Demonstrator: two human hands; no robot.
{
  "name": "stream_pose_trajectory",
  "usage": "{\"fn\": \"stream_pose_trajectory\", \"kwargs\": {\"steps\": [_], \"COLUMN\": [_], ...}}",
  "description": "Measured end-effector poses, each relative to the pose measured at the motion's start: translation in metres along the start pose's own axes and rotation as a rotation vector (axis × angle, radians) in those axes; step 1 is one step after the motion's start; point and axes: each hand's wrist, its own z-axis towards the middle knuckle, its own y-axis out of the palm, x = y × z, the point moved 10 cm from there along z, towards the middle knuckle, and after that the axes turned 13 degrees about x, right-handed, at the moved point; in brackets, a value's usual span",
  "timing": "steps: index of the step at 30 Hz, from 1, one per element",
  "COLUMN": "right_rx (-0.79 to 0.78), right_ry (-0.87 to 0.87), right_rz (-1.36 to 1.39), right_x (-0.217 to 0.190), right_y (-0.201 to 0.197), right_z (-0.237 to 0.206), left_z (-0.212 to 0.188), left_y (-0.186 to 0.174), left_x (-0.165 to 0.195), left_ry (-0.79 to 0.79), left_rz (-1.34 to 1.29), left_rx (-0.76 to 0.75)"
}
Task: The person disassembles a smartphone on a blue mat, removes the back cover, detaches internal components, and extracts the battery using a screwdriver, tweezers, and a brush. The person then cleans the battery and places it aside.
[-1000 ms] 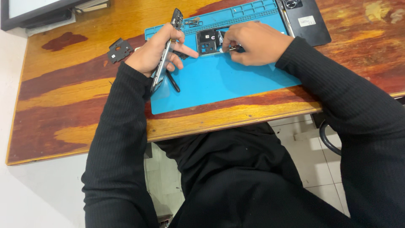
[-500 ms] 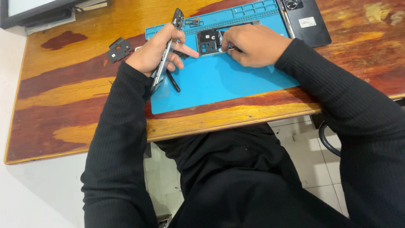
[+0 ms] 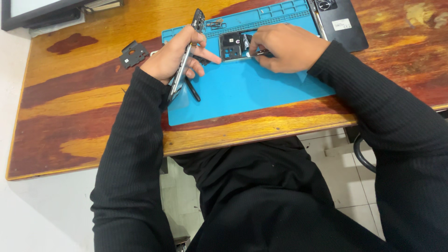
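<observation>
A blue repair mat [image 3: 242, 88] lies on the wooden table [image 3: 84, 116]. My left hand [image 3: 175, 56] grips a thin phone frame [image 3: 185, 58] held on edge over the mat's left side, its index finger stretched toward an opened phone body [image 3: 233, 45] lying flat on the mat. My right hand [image 3: 287, 46] rests over the right part of that opened phone and pinches a small metal tool [image 3: 257, 54] whose tip touches the phone's inside. A dark pen-like tool [image 3: 192, 89] lies on the mat under my left hand.
A black phone back cover [image 3: 338, 23] lies at the mat's upper right. A small black plastic part [image 3: 133, 52] sits on the table left of the mat. A monitor base [image 3: 42, 14] stands at the far left corner. The table's near edge runs just before my body.
Nothing has clearly moved; both hands stay in the same place over the opened phone.
</observation>
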Motion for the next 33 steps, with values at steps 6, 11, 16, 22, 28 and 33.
{"fn": "stream_pose_trajectory", "kwargs": {"steps": [6,11,16,22,28,33], "right_rx": [0.036,-0.011,-0.009,-0.013,0.020,0.214], "right_ry": [-0.025,0.009,0.001,0.008,-0.020,-0.138], "right_rz": [-0.068,-0.082,-0.081,-0.108,-0.077,-0.016], "right_x": [0.006,0.013,0.013,0.015,0.013,0.006], "right_y": [-0.010,-0.010,-0.009,-0.007,-0.011,-0.040], "right_z": [-0.005,-0.007,-0.007,-0.006,-0.006,-0.003], "left_z": [-0.001,-0.001,0.000,0.002,-0.002,-0.005], "left_y": [0.001,-0.001,-0.001,-0.001,0.000,0.000], "left_x": [0.001,0.000,-0.001,-0.001,0.002,0.007], "left_ry": [0.020,0.036,0.038,0.030,0.028,0.022], "left_rz": [-0.001,-0.002,-0.010,-0.003,0.007,0.029], "left_rx": [-0.023,-0.008,-0.028,-0.026,-0.014,0.008]}}
